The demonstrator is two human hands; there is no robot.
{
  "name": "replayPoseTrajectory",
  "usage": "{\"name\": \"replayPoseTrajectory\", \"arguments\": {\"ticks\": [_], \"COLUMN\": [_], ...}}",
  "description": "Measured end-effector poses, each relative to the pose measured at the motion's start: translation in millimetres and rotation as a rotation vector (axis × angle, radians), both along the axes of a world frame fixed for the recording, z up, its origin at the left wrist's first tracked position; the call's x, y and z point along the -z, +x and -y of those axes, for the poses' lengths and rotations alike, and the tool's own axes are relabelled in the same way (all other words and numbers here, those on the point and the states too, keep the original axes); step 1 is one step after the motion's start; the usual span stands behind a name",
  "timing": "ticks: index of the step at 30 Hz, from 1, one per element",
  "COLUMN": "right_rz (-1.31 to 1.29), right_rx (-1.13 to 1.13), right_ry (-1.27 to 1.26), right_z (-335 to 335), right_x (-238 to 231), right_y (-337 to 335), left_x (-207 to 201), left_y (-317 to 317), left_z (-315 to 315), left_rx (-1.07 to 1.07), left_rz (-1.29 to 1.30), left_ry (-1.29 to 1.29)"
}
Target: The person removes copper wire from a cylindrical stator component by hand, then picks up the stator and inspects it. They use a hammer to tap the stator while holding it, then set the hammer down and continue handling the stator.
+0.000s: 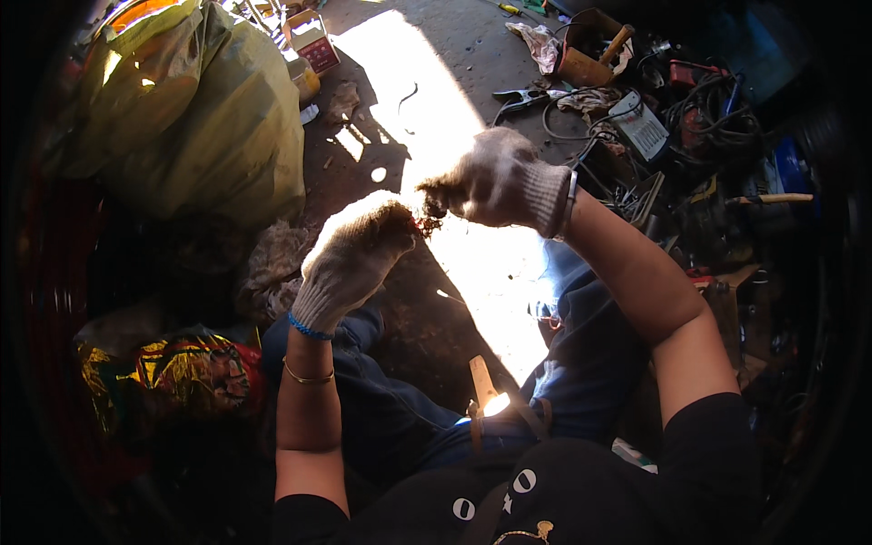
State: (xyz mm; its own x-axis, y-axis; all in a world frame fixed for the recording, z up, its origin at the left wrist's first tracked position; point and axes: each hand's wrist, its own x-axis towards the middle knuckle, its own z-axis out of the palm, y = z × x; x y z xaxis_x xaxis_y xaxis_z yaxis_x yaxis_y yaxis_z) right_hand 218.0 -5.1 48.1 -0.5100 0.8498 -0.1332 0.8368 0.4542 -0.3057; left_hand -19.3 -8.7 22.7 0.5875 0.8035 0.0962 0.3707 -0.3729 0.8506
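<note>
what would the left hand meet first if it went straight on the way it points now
The left hand would probably meet the dark tangle right at its fingertips, then the right hand. Depth between the two hands is hard to judge.

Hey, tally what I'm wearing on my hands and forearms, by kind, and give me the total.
Gloves: 2, on the left hand and right hand
Blue band: 1
Gold-coloured bangle: 1
Pale band: 1
Total: 5
</note>
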Motion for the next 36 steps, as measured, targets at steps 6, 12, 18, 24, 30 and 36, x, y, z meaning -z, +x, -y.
{"name": "replayPoseTrajectory", "arguments": {"ticks": [6,12,18,24,30,36], "right_rz": [-0.383,-0.559,0.019,-0.081,-0.182,-0.169], "right_rx": [-0.381,-0.091,-0.093,0.160,-0.062,-0.002], "right_ry": [0.672,-0.061,0.150,-0.074,0.048,0.373], "right_z": [-5.6,36.8,23.3,-5.4,21.8,2.4], "right_x": [64.3,80.8,30.2,41.9,60.8,36.6], "right_y": [4.0,-32.9,-33.3,2.4,-41.2,-11.8], "left_x": [-1.6,17.6,13.0,8.9,18.5,9.9], "left_y": [-0.9,1.5,6.7,2.3,-8.0,-0.3], "left_z": [0.2,-6.2,-4.3,3.1,-12.4,0.0], "left_rx": [-0.052,-0.346,-0.354,0.037,-0.435,-0.027], "left_rz": [0.317,0.606,-0.393,0.390,0.207,-0.281], "left_ry": [-0.343,-0.446,0.247,-0.363,-0.026,0.123]}}
